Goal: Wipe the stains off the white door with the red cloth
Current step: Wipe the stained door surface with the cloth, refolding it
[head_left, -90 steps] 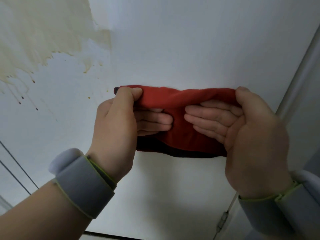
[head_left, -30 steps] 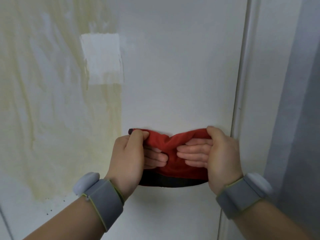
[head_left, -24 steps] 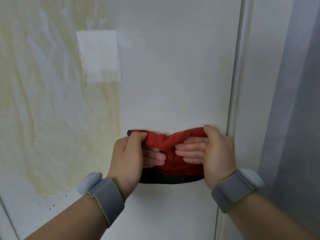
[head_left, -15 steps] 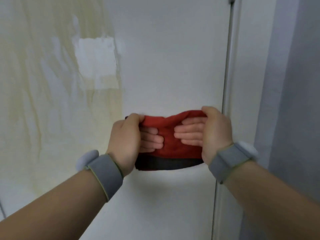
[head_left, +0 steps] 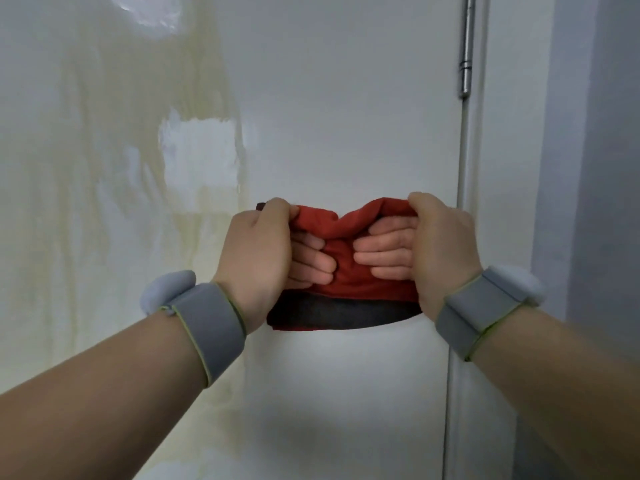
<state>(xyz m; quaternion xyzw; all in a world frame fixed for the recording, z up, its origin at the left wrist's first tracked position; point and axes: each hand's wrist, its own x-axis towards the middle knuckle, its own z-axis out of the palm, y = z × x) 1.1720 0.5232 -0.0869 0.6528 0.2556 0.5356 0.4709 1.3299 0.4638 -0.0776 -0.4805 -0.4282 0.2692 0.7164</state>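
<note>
The red cloth (head_left: 343, 268), with a dark band along its lower edge, is bunched between both hands in front of the white door (head_left: 346, 116). My left hand (head_left: 263, 258) grips its left end, thumb on top and fingers curled underneath. My right hand (head_left: 433, 251) grips the right end the same way. Pale yellowish stains (head_left: 104, 202) streak the left part of the door, with a cleaner white patch (head_left: 197, 154) inside them. The cloth sits to the right of the stained area; I cannot tell whether it touches the door.
A metal hinge (head_left: 465, 57) runs down the door's right edge at the top. Beyond it stand the door frame (head_left: 505, 168) and a grey wall (head_left: 602, 168). Both wrists wear grey bands.
The view has tilted up the door, bringing the hinge into sight. Both hands have brought the cloth's ends closer together, so it bunches more. Neither grip has changed.
</note>
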